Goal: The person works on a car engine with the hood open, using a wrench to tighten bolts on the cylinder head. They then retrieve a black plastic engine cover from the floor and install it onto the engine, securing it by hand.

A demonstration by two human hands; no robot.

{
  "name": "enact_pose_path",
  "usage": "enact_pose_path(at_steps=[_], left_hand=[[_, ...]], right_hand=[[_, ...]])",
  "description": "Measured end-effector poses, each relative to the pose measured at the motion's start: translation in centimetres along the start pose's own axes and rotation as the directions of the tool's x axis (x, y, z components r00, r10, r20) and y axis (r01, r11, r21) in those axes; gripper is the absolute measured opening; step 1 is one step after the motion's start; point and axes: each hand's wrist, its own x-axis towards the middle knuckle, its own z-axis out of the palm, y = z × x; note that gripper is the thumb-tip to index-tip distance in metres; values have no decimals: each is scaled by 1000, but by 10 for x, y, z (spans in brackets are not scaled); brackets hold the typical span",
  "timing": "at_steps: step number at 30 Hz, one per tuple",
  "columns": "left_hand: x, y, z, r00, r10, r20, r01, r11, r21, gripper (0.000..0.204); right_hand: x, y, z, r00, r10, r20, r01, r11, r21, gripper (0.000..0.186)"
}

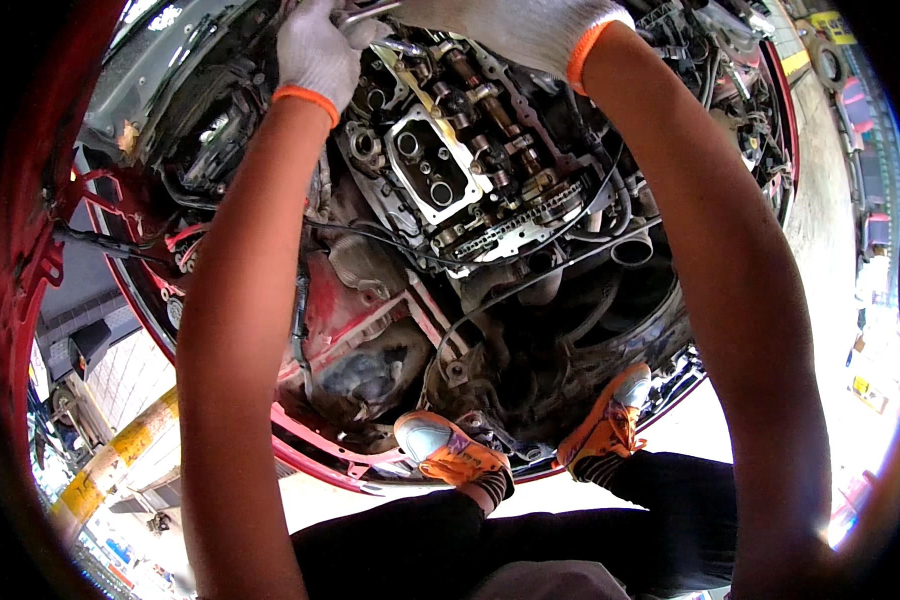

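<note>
passage: between forearms [245,290], above engine [475,145] | obstacles: black cable [570,264] across dark cavity [530,390], orange shoes [460,458] at near edge

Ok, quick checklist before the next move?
1. Gloves on left hand and right hand: ok, both white with orange cuffs.
2. Silver tool firmly gripped: cannot tell; it shows beside the left hand, at the top edge.
3. Right hand fully in view: not ok, the top edge cuts it off.
4. Engine top exposed: ok, shafts visible.
5. Orange shoes on firm footing: cannot tell, soles hidden.
</note>
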Motion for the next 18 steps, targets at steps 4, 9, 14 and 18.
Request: enact_pose_path(at_steps=[4, 9, 14, 18], left_hand=[[14, -16, 13, 953, 165, 254, -240, 923, 302, 24], [22, 19, 56, 923, 366, 114, -383, 869, 313, 18], [51, 16, 45, 977, 213, -8, -213, 977, 1, 22], [72, 3, 25, 976, 215, 43, -215, 977, -16, 24]], right_hand=[[12, 2, -39, 995, -26, 97, 48, 973, -226, 47], [50, 27, -39, 978, -205, 48, 210, 949, -233, 41], [84, 35, -19, 979, -191, 74, 204, 929, -307, 40], [85, 33, -19, 982, -159, 105, 183, 934, -306, 41]])
